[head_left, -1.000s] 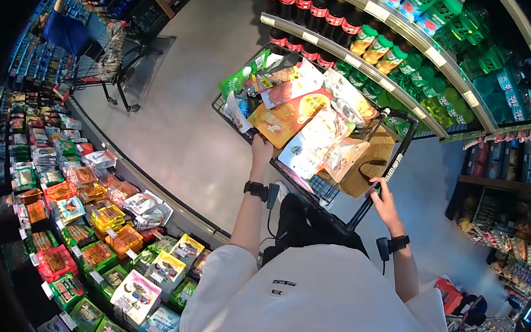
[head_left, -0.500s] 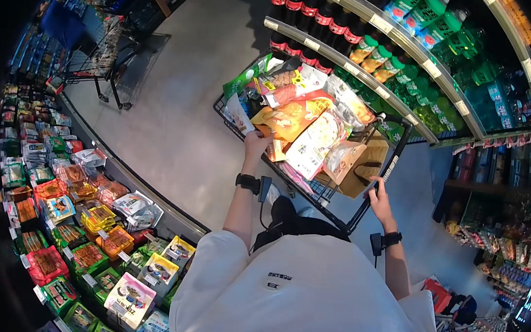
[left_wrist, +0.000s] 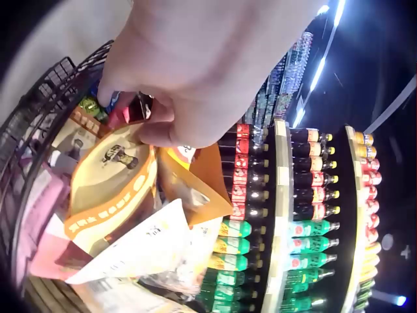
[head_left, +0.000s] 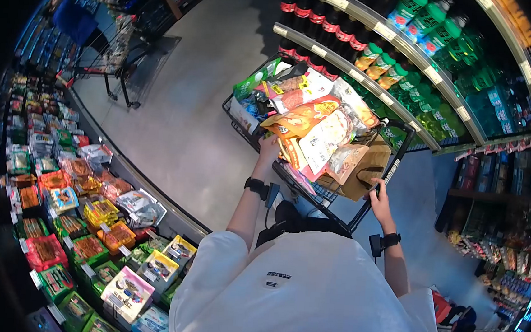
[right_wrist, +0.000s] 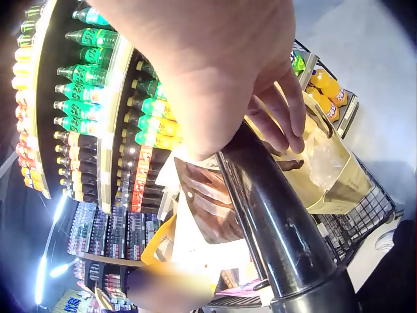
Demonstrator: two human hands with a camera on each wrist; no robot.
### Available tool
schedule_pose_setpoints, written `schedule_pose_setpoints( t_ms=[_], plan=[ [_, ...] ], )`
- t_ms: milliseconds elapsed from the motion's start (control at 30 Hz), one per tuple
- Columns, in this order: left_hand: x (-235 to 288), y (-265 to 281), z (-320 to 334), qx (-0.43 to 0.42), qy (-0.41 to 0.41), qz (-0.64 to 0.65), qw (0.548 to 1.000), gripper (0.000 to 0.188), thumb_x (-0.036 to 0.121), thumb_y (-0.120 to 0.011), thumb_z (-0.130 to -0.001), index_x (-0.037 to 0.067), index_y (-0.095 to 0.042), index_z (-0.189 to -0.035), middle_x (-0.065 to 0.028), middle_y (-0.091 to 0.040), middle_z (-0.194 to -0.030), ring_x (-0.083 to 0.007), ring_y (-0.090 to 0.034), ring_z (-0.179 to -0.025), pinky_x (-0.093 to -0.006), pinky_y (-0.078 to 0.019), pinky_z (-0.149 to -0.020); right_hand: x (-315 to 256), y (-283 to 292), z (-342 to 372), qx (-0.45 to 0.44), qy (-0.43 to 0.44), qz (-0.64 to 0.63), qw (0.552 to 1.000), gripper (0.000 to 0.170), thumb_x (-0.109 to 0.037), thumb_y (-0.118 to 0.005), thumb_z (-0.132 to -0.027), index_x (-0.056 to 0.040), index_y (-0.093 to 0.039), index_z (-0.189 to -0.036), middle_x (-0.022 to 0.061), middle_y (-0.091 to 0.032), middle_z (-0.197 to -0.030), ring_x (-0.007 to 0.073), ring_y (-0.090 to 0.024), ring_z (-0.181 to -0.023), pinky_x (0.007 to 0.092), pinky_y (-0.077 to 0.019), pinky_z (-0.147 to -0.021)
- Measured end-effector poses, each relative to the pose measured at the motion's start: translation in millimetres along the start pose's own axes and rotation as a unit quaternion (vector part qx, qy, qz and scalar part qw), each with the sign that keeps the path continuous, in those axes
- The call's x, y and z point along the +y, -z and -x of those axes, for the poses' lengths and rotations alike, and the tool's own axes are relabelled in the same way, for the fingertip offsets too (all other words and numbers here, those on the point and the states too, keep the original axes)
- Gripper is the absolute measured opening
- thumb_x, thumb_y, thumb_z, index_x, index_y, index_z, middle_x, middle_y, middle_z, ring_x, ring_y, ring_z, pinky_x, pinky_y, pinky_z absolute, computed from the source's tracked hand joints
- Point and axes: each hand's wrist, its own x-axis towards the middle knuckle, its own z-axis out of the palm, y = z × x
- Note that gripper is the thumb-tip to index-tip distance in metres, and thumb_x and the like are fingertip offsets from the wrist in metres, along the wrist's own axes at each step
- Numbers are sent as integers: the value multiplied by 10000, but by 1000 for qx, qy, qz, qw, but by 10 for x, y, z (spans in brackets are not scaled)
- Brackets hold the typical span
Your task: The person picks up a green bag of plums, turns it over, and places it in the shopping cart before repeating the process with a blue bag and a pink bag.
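Two bare hands attend a black wire shopping cart (head_left: pixel 302 192), which we find heaped with packaged goods. Our principal item is a large, glossy, orange-and-yellow flexible pouch (head_left: pixel 312 116), lying on top of the load toward its left side, its surface bent and creased rather than flat. We note paler printing across its orange front and a bright sheen where light strikes it. In the left wrist view, a cream oval face (left_wrist: pixel 112 166) shows below the thumb, bearing a printed bottle and an orange band of pale lettering; we cannot tell whether this is the pouch's own base or a separate packet.

We observe the left hand (head_left: pixel 269 149) at the pouch's near edge, thumb and fingers pinching that edge. The right hand (head_left: pixel 380 201) rests over a black tubular push handle (right_wrist: pixel 280 222) with white lettering, its fingers curved down past the bar.

Against the orange pouch, on the side toward the handle, we record a white printed pouch (head_left: pixel 323 140), partly overlapping it. Closer to the handle stands a brown paper bag (head_left: pixel 376 155). A green plastic packet (head_left: pixel 252 84) occupies the far left corner of the load. Beyond the cart, we see shelved dark bottles with red labels (head_left: pixel 316 15) and green plastic bottles (head_left: pixel 428 21).
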Motion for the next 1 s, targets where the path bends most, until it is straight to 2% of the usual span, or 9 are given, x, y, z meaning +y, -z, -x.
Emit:
schedule_pose_setpoints(
  t_ms=[67, 200, 300, 400, 600, 700, 800, 900, 1000],
  plan=[
    [391, 92, 93, -57, 124, 294, 946, 208, 21, -449, -902, -36, -599, -1035, -158, -623, -1092, -252, -586, -1077, -355, -477, -928, 35, 7, -21, -5, -5, 9, 1000, 349, -93, -471, -991, -130, -467, -1339, 83, -635, -784, 178, -658, -765, 336, -527, -740],
    [245, -225, -17, 166, 169, 194, 952, 345, 55, -454, -935, -75, -429, -1253, -203, -567, -1192, -270, -582, -1086, -370, -467, -964, 1, 1, -8, -8, -7, 10, 1000, 357, -87, -468, -989, -130, -460, -1343, 85, -644, -795, 176, -655, -767, 334, -527, -740],
    [119, -348, -176, 239, 227, 248, 911, 351, 186, -526, -958, -53, -445, -1203, -241, -574, -1203, -337, -603, -1107, -391, -456, -985, -55, -17, 2, -7, -12, 11, 1000, 352, -85, -465, -990, -126, -461, -1340, 87, -644, -798, 179, -657, -772, 334, -530, -746],
    [-178, -443, -337, 203, 286, 403, 845, 441, 222, -518, -963, -81, -424, -1269, -283, -573, -1229, -382, -611, -1108, -420, -460, -997, -54, -22, -2, -5, -22, -3, 1000, 346, -83, -459, -994, -121, -462, -1338, 84, -641, -795, 178, -659, -776, 333, -533, -753],
    [-538, -646, -504, 265, 318, 219, 884, 610, 209, -524, -931, -151, -331, -1383, -364, -497, -1376, -433, -571, -1230, -464, -435, -1049, -60, -23, 0, -11, -22, 3, 1000, 335, -62, -426, -1014, -101, -436, -1346, 75, -621, -823, 177, -656, -788, 331, -551, -766],
    [-575, -736, -434, 317, 249, 93, 910, 643, 197, -525, -915, -157, -300, -1403, -363, -475, -1413, -431, -544, -1279, -473, -412, -1079, -44, -36, -8, -13, -28, 2, 1000, 329, -62, -421, -1026, -97, -425, -1353, 76, -619, -831, 175, -655, -790, 327, -554, -771],
    [-568, -709, -456, 301, 299, 74, 902, 570, 171, -502, -923, -154, -362, -1370, -336, -525, -1365, -401, -588, -1221, -462, -455, -1024, -41, -40, -1, -3, -32, -9, 999, 334, -66, -429, -1016, -98, -436, -1349, 76, -624, -823, 173, -661, -782, 324, -552, -762],
    [-154, -378, -342, 174, 299, 382, 857, 470, 210, -525, -946, -94, -499, -1304, -200, -633, -1210, -308, -661, -1058, -415, -525, -899, 8, -57, -25, 3, -19, -30, 999, 339, -70, -448, -999, -96, -459, -1337, 73, -628, -815, 171, -673, -768, 322, -551, -743],
    [-330, -442, -446, 173, 311, 395, 847, 444, 178, -512, -953, -151, -521, -1251, -262, -642, -1176, -334, -683, -977, -411, -536, -814, -56, -65, -5, -1, -23, -41, 999, 335, -65, -442, -1005, -98, -457, -1338, 72, -625, -829, 161, -666, -776, 320, -556, -747]
  ],
)
